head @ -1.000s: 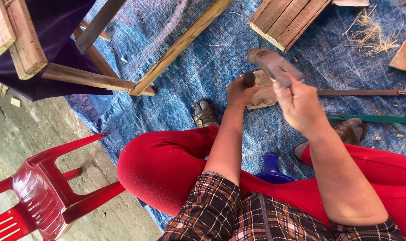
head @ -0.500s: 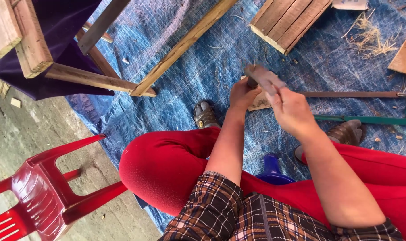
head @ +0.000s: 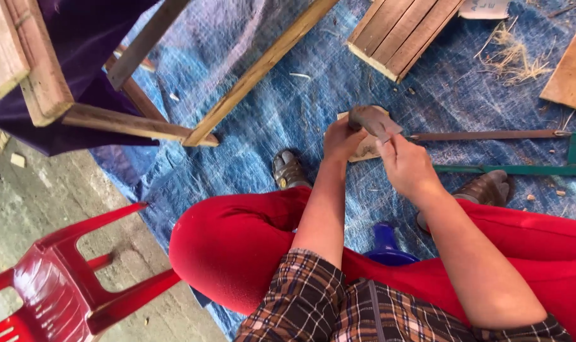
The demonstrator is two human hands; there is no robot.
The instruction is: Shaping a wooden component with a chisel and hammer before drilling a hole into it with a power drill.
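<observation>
My left hand point(head: 340, 138) grips one end of a small brown-grey piece point(head: 371, 120), held up over my knees. My right hand point(head: 407, 166) pinches the other end of that piece between thumb and fingers. Whether it is wood or a folded abrasive sheet I cannot tell. A pale flat wooden offcut point(head: 366, 151) lies on the blue tarpaulin point(head: 288, 95) just beneath the hands, partly hidden by them. I sit with red trousers point(head: 237, 247) and brown shoes point(head: 289, 170) on the tarpaulin.
A green-framed saw point(head: 509, 170) with a long blade point(head: 484, 134) lies right of the hands. A slatted wooden panel point(head: 402, 31) and straw lie at the back. A wooden frame with purple cloth point(head: 79, 95) stands left. A red plastic chair point(head: 60, 285) is at lower left.
Both hands and the small piece have come a little lower and to the left, closer to my body. The piece is tilted flatter than before.
</observation>
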